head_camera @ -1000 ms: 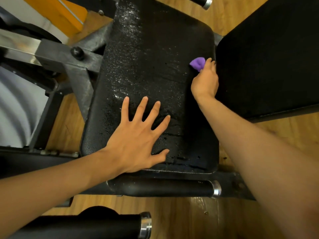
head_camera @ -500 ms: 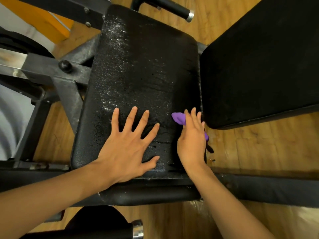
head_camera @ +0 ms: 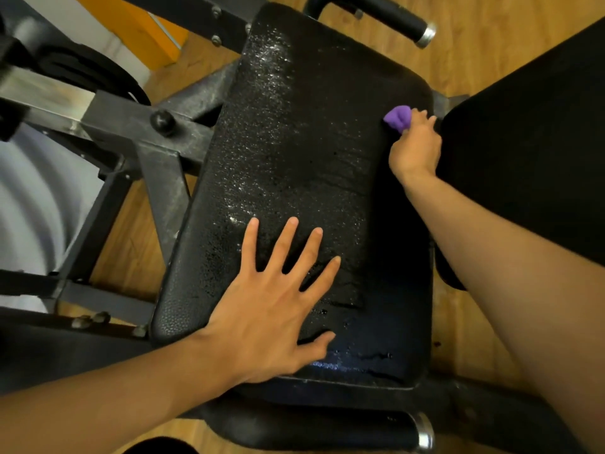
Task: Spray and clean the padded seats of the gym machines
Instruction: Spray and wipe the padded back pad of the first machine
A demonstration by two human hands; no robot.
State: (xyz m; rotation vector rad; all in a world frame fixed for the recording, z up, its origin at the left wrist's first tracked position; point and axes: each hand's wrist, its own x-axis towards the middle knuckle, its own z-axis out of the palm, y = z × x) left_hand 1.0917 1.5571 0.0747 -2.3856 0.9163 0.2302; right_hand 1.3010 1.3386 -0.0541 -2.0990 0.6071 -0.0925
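Note:
A black padded seat [head_camera: 304, 165] fills the middle of the view, its textured surface wet with spray droplets and cracked near the front. My left hand [head_camera: 271, 309] lies flat on the seat's near part, fingers spread and straight. My right hand [head_camera: 415, 145] holds a bunched purple cloth [head_camera: 397, 117] against the seat's far right edge, the cloth sticking out past the fingertips.
A second black pad [head_camera: 530, 142] lies to the right, close beside the seat. The grey steel frame [head_camera: 157, 139] with a black knob [head_camera: 162, 121] runs on the left. Padded handles with chrome caps sit at the top [head_camera: 393, 18] and bottom [head_camera: 360, 424]. Wooden floor below.
My right hand has swept the purple cloth from the seat's near right edge back up to its far right edge. My left hand has stayed flat on the seat.

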